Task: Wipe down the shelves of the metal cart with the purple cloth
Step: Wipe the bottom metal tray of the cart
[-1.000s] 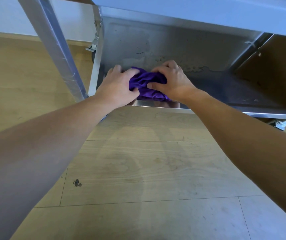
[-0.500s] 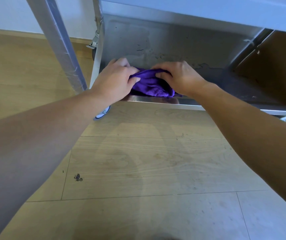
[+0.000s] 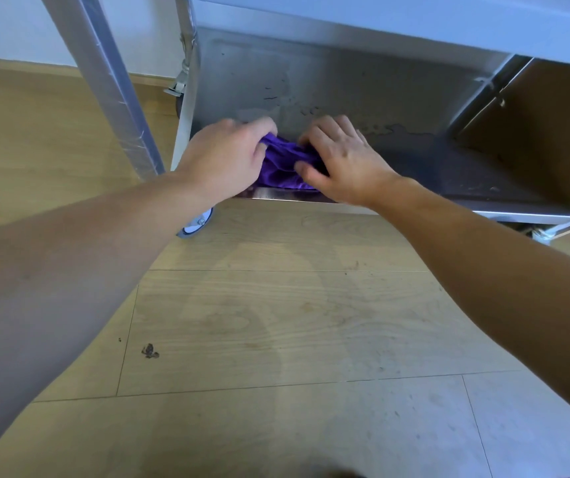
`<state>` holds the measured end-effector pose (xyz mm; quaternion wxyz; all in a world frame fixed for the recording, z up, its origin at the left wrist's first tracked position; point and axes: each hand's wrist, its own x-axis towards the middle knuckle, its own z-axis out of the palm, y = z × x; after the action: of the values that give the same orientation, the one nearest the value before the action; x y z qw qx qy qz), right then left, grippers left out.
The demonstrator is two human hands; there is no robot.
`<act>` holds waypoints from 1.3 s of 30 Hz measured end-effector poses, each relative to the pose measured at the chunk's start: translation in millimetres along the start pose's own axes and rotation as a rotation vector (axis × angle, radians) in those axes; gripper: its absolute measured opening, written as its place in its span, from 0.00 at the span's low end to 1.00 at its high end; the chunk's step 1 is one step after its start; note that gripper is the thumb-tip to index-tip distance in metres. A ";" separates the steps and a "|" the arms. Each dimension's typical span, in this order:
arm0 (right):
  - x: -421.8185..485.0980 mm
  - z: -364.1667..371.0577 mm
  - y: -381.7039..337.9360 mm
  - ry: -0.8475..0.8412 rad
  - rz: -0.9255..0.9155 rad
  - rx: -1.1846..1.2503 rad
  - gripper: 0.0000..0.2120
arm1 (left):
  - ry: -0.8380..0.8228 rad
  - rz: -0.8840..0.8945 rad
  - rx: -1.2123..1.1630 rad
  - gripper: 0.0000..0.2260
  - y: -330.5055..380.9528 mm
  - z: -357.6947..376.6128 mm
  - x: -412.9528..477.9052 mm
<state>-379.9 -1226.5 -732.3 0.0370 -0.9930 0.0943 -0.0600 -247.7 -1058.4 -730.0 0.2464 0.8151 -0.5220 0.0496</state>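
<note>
1. The wooden floor (image 3: 276,322) fills the lower two thirds of the frame.
2. The metal cart (image 3: 104,84) spans the top of the frame. One slanted upright is at upper left and an upper shelf edge runs along the top right.
3. The lower shelf (image 3: 345,74) lies at upper centre, and its front lip runs just below both hands. Judging by where the hands are, this shelf is the one being wiped, at its front left corner.
4. The left hand (image 3: 223,158) reaches in from the lower left. Its fingers curl over the cloth's left end and its thumb is tucked against it, so it holds the fabric bunched.
5. The right hand (image 3: 342,163) comes in from the right. Its bent fingers dig into the cloth's right end and its thumb presses the near edge, so it grips the cloth too.
6. The purple cloth (image 3: 282,167) sits crumpled between the two hands, on the shelf just behind the front lip.
7. A caster wheel (image 3: 195,225) shows under the left wrist, at centre left.
8. Dark marks (image 3: 394,127) streak the shelf to the right of the hands. The next move probably calls for spreading the wad flatter and sweeping it right over these marks, with pressure kept down on the shelf.
9. A small dark speck (image 3: 149,351) lies on the floor at lower left.
</note>
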 end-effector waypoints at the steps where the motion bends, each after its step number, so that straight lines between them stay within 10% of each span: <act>1: -2.4 -0.8 0.4 -0.001 0.001 0.017 0.27 | -0.033 -0.079 -0.162 0.11 0.9 -1.9 2.6; 7: 2.2 -1.8 5.4 0.125 0.132 0.053 0.20 | -0.072 -0.309 -0.697 0.11 19.1 -6.1 14.3; 15: -7.8 2.2 -1.8 0.091 0.128 0.062 0.14 | -0.134 -0.132 -0.099 0.15 7.5 1.0 3.0; 19: -12.2 3.6 -0.6 0.035 0.076 0.085 0.20 | -0.235 -0.086 -0.078 0.29 13.6 2.4 9.5; 39: 0.4 -11.8 8.8 -0.068 0.246 0.273 0.23 | -0.130 -0.091 -0.156 0.16 3.3 14.5 10.8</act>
<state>-382.6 -1236.0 -721.2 0.1814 -0.9613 0.2048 -0.0336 -248.3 -1074.9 -737.9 0.2766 0.8178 -0.5017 -0.0554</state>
